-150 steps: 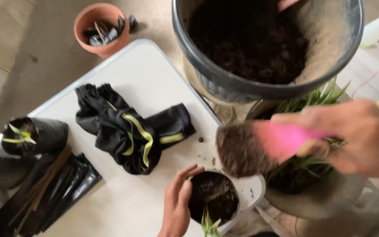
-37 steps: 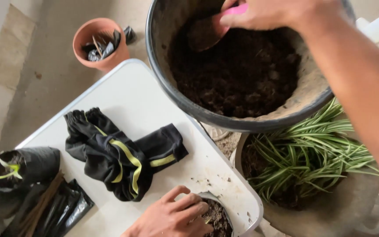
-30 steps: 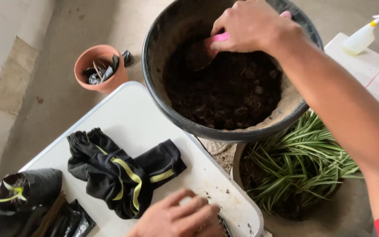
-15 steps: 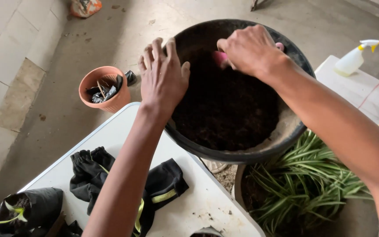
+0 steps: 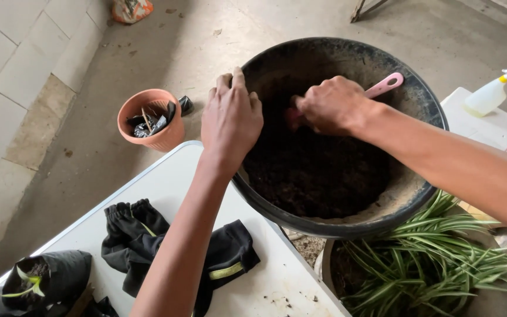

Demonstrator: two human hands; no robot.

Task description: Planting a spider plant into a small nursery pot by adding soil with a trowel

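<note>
A big black tub (image 5: pixel 423 105) holds dark soil (image 5: pixel 318 170). My left hand (image 5: pixel 231 117) rests over the tub's near-left rim with fingers together, gripping the edge. My right hand (image 5: pixel 330 105) is inside the tub, closed around a pink trowel (image 5: pixel 384 86) whose handle sticks out past my knuckles; its blade is buried in the soil and mostly hidden.
A white table (image 5: pixel 165 188) carries black gloves with yellow stripes (image 5: pixel 148 240) and a black grow bag with a seedling (image 5: pixel 42 282). A terracotta pot (image 5: pixel 151 117) stands on the concrete floor. A striped-leaf plant (image 5: pixel 435 258) sits below the tub, a spray bottle (image 5: pixel 491 94) at right.
My left hand left the small bag of soil on the table and rose to the tub's rim. My right hand keeps working the pink trowel in the soil. The camera view tilted up.
</note>
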